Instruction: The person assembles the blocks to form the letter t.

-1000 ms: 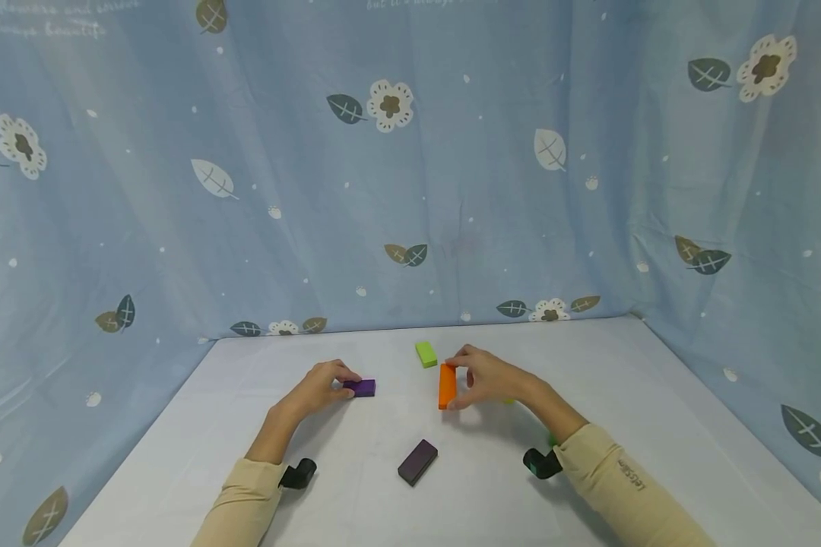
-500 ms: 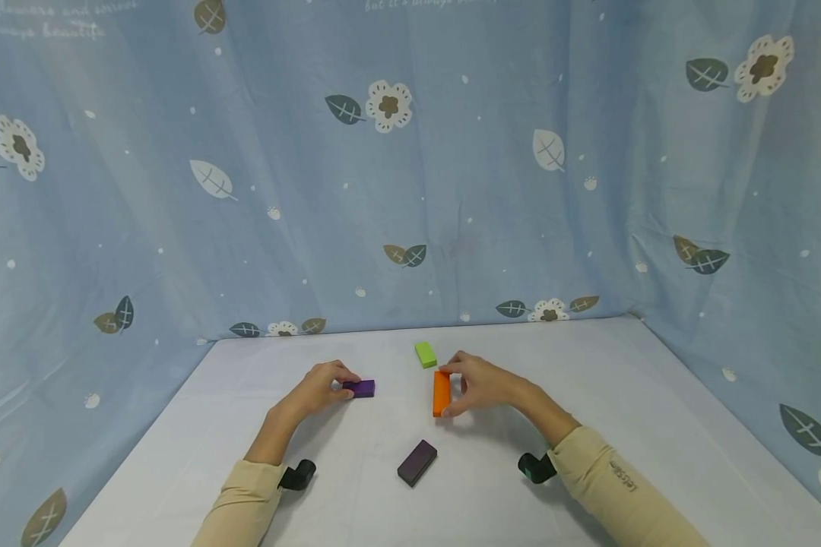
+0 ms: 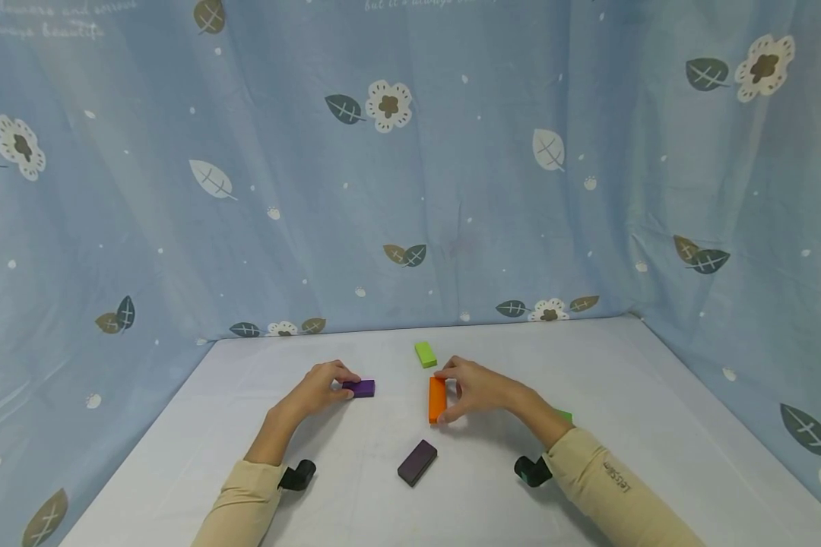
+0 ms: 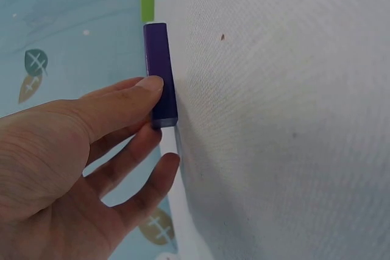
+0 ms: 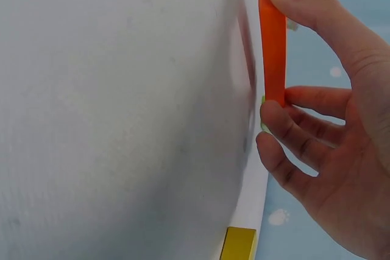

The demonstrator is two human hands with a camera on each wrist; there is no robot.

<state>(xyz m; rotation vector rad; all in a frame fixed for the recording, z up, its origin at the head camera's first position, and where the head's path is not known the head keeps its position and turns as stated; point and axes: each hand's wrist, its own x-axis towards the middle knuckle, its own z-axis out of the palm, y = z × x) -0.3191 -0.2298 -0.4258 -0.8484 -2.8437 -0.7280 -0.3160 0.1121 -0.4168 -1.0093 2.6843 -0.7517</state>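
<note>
My left hand [image 3: 320,387] pinches a small purple block [image 3: 362,388] between thumb and fingers, left of the table's middle. In the left wrist view, the thumb lies across the face of the purple block [image 4: 159,65], and the lower fingers stand off it. Farther right, my right hand [image 3: 480,387] grips an orange block [image 3: 437,400] by its two ends. The right wrist view has the thumb on one end of the orange block [image 5: 273,41] and fingers at the other end; a gap shows between block and palm.
A lime green block [image 3: 426,354] lies at the back, beyond the orange one. Nearer me is a dark purple-brown block [image 3: 417,463]. Part of a green block [image 3: 565,415] peeks out behind my right forearm. A yellow block [image 5: 239,243] shows in the right wrist view. Patterned blue curtains surround the white table [image 3: 479,501].
My right hand has moved left and slightly toward me, carrying the orange block closer to the purple one. The left hand and its block stay in place.
</note>
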